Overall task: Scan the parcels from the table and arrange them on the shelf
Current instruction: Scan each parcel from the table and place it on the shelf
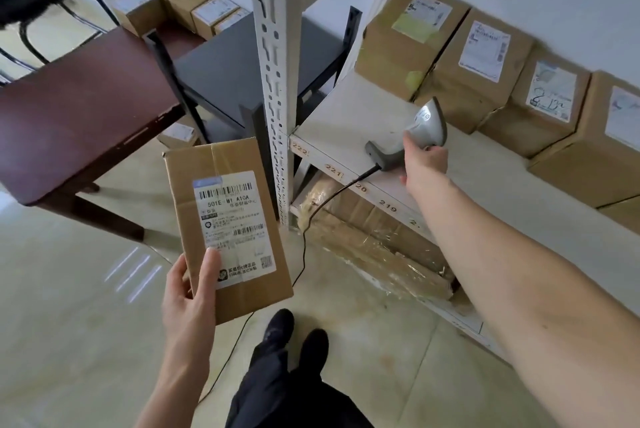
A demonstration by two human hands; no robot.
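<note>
Cardboard parcel [227,230] gripped by left hand [188,292]; scanner [410,136] grasped by right hand [424,164] at shelf [332,119]. Shelving judged pending; more parcels left on table [79,98].

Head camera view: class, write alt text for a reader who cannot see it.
A left hand holds a labelled cardboard parcel while the right hand grips a corded barcode scanner over a white shelf. Taped parcels line the shelf's back; more sit on a brown table.

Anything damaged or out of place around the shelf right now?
One thing: the plastic-wrapped carton on the lower level looks crumpled, its wrap loose and torn. The parcel in the left hand looks intact, as do the boxes on the shelf.
</note>
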